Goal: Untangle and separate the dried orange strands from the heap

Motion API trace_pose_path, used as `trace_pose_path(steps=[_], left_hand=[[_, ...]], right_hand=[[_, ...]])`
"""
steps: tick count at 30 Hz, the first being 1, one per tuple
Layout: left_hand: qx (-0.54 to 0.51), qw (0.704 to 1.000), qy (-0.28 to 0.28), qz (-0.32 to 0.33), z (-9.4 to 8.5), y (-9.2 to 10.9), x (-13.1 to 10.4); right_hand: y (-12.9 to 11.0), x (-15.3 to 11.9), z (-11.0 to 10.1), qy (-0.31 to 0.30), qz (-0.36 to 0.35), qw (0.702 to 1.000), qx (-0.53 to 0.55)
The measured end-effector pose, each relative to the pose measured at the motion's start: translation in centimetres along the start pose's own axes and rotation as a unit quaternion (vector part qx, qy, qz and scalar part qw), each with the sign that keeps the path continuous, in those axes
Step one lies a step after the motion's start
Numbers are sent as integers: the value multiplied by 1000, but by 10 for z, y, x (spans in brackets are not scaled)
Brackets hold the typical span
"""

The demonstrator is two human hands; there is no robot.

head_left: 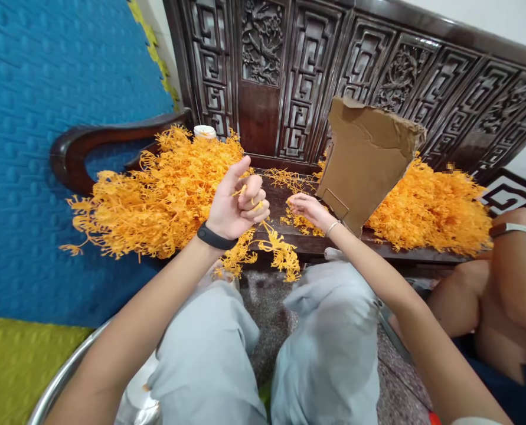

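Observation:
My left hand (240, 203), with a black band at its wrist, is curled round thin orange strands. A bunch of orange plastic pieces (283, 251) dangles below it. Level with it to the right, my right hand (307, 209) has its fingertips pinched together beside loose orange strands (289, 179) on the dark wooden bench; what they hold is too small to make out. A big heap of the orange pieces (169, 189) rises just left of my left hand.
A brown cardboard piece (366, 159) stands on the bench, with a second orange heap (431, 206) to its right. Behind is a carved wooden backrest (263, 112). A white container (205, 131) sits behind the left heap. Another person's arm (515, 265) is at the far right.

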State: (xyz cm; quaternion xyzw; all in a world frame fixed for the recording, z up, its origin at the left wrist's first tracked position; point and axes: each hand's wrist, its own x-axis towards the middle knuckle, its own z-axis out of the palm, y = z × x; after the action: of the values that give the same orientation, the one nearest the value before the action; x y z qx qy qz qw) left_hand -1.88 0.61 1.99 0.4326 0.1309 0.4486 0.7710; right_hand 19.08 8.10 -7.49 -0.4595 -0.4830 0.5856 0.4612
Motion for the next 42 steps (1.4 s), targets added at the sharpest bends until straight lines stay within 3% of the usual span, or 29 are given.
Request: trace_pose_path(steps=[5,10,19,25,27,30,33,36,38,42], left_hand=[[9,1000,9,-1,-4,-2,2],[32,999,28,-8,-1,-4,5],[59,998,37,-11,0,-11,13],[50,998,50,-1,2,-13,16],[47,997,53,7,2,-15,17],[39,997,57,23,2,-17,19],[31,997,63,41,1,-19,20],[31,996,64,48,1,-19,19],[36,995,73,56,2,-18,18],[68,989,104,83,1,-15,16]], right_hand=[[23,14,-40,139,39,989,-44],[29,19,-68,253,57,963,-75],[37,14,-75,254,121,957,-70],[21,10,-60,287,41,955,-60],[10,6,-47,261,2,964,-58],[-9,-5,-23,157,-39,985,-56],[-28,-23,-1,-44,-82,993,-71],[-41,-43,14,-213,-143,953,-160],[-47,-54,21,-228,-172,927,-244],[-51,-66,30,-179,-217,901,-331]])
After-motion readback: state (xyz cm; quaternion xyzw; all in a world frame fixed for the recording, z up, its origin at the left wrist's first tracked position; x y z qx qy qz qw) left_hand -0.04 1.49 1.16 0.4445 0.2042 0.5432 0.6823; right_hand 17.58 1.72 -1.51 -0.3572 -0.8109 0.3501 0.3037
